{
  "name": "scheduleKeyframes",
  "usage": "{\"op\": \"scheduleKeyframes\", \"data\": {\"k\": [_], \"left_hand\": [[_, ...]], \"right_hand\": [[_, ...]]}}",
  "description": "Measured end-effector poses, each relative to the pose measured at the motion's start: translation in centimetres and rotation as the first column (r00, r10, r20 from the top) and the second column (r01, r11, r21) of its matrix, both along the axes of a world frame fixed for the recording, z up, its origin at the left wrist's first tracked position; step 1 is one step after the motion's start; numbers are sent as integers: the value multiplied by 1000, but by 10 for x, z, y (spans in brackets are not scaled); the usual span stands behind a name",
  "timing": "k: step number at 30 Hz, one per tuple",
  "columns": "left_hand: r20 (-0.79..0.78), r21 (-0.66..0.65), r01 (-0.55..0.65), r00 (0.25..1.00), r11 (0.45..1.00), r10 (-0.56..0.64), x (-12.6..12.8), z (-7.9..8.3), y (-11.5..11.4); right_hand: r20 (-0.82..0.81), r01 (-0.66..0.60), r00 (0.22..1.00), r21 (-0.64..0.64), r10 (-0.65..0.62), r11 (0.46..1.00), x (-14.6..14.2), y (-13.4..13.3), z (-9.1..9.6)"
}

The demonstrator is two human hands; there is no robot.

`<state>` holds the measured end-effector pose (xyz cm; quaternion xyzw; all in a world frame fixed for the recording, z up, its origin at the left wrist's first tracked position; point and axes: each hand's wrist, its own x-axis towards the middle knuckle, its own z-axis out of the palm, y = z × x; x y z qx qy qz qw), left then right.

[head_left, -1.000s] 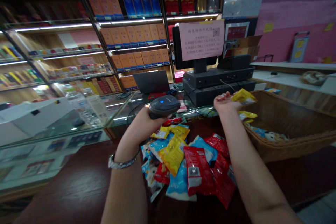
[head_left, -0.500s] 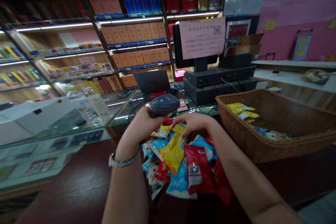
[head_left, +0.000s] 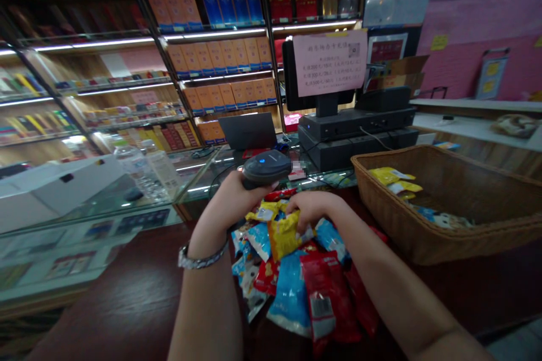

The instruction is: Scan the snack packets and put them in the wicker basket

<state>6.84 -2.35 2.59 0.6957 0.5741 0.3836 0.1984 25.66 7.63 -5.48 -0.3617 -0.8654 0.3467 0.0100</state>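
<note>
My left hand (head_left: pixel 237 200) is closed round the handle of a dark barcode scanner (head_left: pixel 266 168), whose blue light shows on top. Below and right of it, my right hand (head_left: pixel 313 208) pinches a yellow snack packet (head_left: pixel 284 235) at its upper end. That packet lies over a heap of others on the dark table. A blue packet (head_left: pixel 292 296) and a red packet (head_left: pixel 328 299) with a barcode face up are at the near side of the heap. Another yellow packet (head_left: pixel 265 211) sits under the scanner.
A wicker basket (head_left: pixel 398 242) with a few yellow and blue packets stands on the right. Behind are a monitor with a pink paper sign (head_left: pixel 330 62) and a laptop (head_left: pixel 249 131). Plastic bottles (head_left: pixel 158 166) and a white box (head_left: pixel 55 186) are on the glass counter at left.
My right hand's fingers have closed on the yellow packet and its lower end has lifted and shifted. The red and blue packets at the front have slid nearer. The scanner stays held in my left hand.
</note>
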Motion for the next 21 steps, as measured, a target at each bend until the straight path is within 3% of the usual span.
{"op": "scheduleKeyframes", "data": {"k": [2, 4, 6, 8, 9, 11, 13, 21], "left_hand": [[9, -3, -2, 1000, 1000, 2, -2, 0, 0], [18, -2, 1, 1000, 1000, -1, -3, -1, 0], [28, 5, 12, 1000, 1000, -12, -5, -1, -1], [30, 3, 22, 999, 1000, -22, -5, -1, -1], [28, -3, 19, 999, 1000, -19, -4, -1, -1], [17, -20, 8, 1000, 1000, -7, -2, -1, 0], [17, -39, 5, 1000, 999, -5, 0, -2, 2], [4, -100, -11, 1000, 995, 11, 5, -3, 6]], "right_hand": [[-210, 52, 977, 6, -49, 999, 10, 8, 1], [-444, 162, 882, -35, -161, 986, 18, 16, 3], [-631, 296, 700, -171, -335, 940, 24, 23, 5], [-730, 391, 469, -332, -496, 858, 28, 28, 8], [-756, 411, 365, -392, -543, 823, 29, 31, 9], [-785, 412, 231, -457, -575, 789, 32, 34, 12], [-797, 388, 185, -479, -576, 788, 35, 36, 13], [-795, 384, 156, -498, -586, 778, 44, 35, 19]]}}
